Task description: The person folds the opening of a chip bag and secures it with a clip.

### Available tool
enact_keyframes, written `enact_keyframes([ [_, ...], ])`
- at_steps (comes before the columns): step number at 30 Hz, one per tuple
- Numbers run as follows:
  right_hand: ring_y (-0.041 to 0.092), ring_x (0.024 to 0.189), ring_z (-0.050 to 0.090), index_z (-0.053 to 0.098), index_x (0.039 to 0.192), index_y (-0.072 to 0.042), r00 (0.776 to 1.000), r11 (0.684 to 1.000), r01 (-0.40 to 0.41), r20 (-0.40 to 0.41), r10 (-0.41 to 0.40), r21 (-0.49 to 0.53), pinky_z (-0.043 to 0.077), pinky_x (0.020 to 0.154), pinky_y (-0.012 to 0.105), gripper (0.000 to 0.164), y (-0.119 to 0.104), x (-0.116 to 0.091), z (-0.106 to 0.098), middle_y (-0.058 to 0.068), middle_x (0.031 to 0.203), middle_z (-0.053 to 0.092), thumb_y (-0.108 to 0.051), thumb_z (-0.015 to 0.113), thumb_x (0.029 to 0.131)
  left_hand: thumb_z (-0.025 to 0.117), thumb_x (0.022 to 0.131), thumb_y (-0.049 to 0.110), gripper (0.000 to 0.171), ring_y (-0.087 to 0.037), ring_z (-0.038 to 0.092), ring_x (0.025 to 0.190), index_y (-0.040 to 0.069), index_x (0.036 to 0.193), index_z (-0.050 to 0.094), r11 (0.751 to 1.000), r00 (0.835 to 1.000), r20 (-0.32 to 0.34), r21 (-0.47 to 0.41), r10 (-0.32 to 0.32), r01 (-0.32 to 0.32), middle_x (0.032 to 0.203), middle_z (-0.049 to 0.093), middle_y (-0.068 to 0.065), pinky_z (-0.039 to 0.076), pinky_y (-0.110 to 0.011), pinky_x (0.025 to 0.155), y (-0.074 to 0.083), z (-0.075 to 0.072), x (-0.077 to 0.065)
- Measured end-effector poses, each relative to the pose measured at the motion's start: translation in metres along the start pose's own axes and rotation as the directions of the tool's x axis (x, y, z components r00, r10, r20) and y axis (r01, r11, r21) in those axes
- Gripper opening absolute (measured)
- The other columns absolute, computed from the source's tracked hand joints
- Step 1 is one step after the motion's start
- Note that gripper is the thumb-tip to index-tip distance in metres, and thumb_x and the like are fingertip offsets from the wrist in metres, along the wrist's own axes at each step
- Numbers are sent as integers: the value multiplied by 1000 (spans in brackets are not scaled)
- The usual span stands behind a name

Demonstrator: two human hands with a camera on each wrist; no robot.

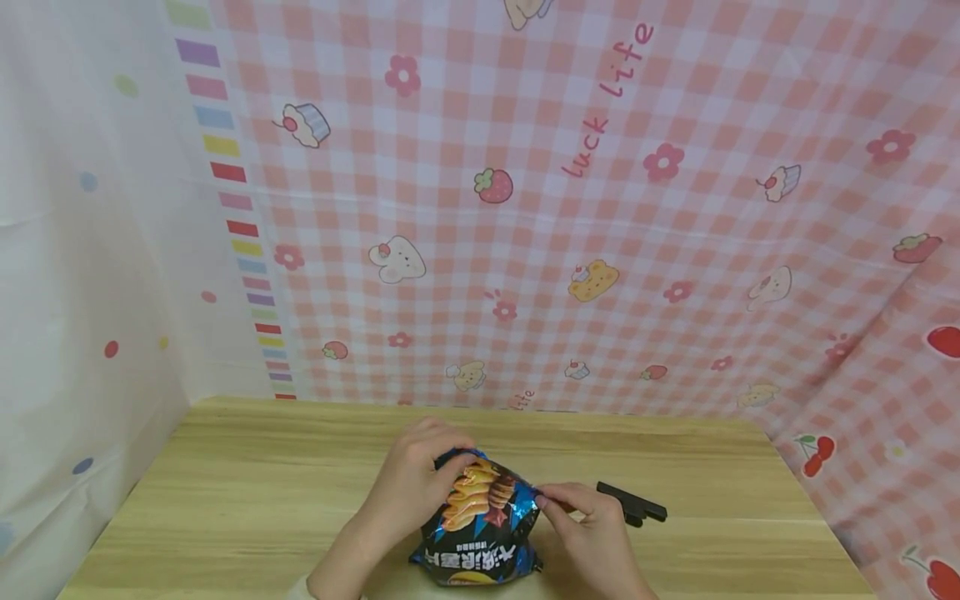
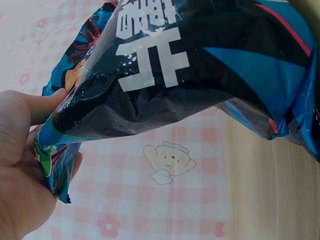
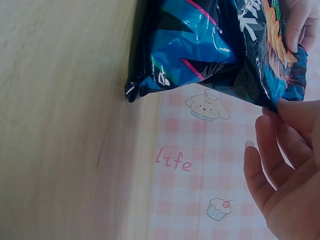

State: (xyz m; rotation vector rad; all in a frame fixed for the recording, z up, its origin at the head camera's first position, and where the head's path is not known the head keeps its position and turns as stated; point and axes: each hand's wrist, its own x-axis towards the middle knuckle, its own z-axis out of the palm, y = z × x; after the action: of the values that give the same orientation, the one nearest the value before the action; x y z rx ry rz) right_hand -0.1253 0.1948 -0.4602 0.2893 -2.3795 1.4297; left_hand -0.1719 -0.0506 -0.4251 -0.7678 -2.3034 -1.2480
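Note:
A black and blue bag of chips point(image 1: 480, 521) stands on the wooden table near its front edge, with pictures of chips and white lettering on its face. My left hand point(image 1: 420, 479) grips the bag's upper left corner, thumb on the front and fingers behind, as the left wrist view shows at the bag's edge point(image 2: 57, 165). On the other side, my right hand point(image 1: 588, 529) pinches the upper right corner between thumb and index finger; its other fingers point(image 3: 260, 175) are spread loosely beneath in the right wrist view.
Just beyond my right hand, a black clip-like object point(image 1: 633, 504) lies on the wooden table point(image 1: 262, 500), partly hidden by that hand. A pink checked cloth point(image 1: 450, 208) hangs behind the table, and more cloth hangs at both sides.

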Motion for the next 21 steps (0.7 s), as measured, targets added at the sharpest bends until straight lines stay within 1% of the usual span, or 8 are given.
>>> enact_keyframes([
  [4,7,80,67,83,97,-16,998,999,-52,26,52,15,58,73,27,20,0,-1,-2,-5,91,77,3,79,90,84,85,-2,20,-8,66,95,15,96,82,998,998,-17,-35,57,-57,97,77,9,59,-33,82,-3,1,0],
  [6,7,81,66,82,99,-15,995,996,-87,40,86,19,57,75,27,15,0,-1,-4,-4,92,77,-2,78,93,84,84,-4,22,-8,67,94,15,95,82,995,996,-21,-51,82,-83,96,77,8,59,-32,81,-4,2,0],
  [8,8,83,66,82,100,-14,991,992,-125,51,124,30,56,77,28,11,0,-2,-5,-2,94,77,-6,74,97,84,83,-5,23,-8,68,93,15,93,83,993,994,-26,-60,102,-103,95,77,8,60,-31,81,-5,2,1],
  [10,10,86,68,82,100,-12,986,985,-162,60,158,53,57,78,28,12,0,-1,-5,-1,97,78,-11,70,101,84,83,-6,23,-8,68,92,15,92,83,992,994,-25,-62,110,-112,94,77,7,60,-32,82,-5,2,1],
  [13,14,88,71,81,98,-10,978,975,-202,66,197,93,59,80,28,19,0,0,-3,0,99,78,-14,64,105,84,83,-7,24,-9,68,93,15,92,83,993,994,-21,-61,104,-105,94,77,7,60,-33,84,-4,1,0],
  [15,14,89,72,81,97,-10,975,970,-218,71,211,110,60,81,28,21,0,1,-2,1,99,78,-15,64,106,84,83,-6,23,-9,68,94,15,93,83,994,996,-14,-59,91,-91,94,77,7,60,-34,85,-3,1,0],
  [18,12,88,72,82,95,-11,974,970,-223,70,217,95,60,81,28,19,1,1,0,0,97,78,-16,66,104,83,85,-3,22,-9,68,97,16,95,83,996,998,1,-57,63,-62,97,77,7,60,-37,87,-2,1,-1],
  [21,9,86,71,82,95,-13,975,975,-215,67,212,55,58,79,28,16,1,0,1,-3,95,78,-19,69,102,82,85,0,20,-10,68,100,16,97,82,998,999,15,-50,40,-39,100,76,7,59,-41,90,-1,0,-2],
])
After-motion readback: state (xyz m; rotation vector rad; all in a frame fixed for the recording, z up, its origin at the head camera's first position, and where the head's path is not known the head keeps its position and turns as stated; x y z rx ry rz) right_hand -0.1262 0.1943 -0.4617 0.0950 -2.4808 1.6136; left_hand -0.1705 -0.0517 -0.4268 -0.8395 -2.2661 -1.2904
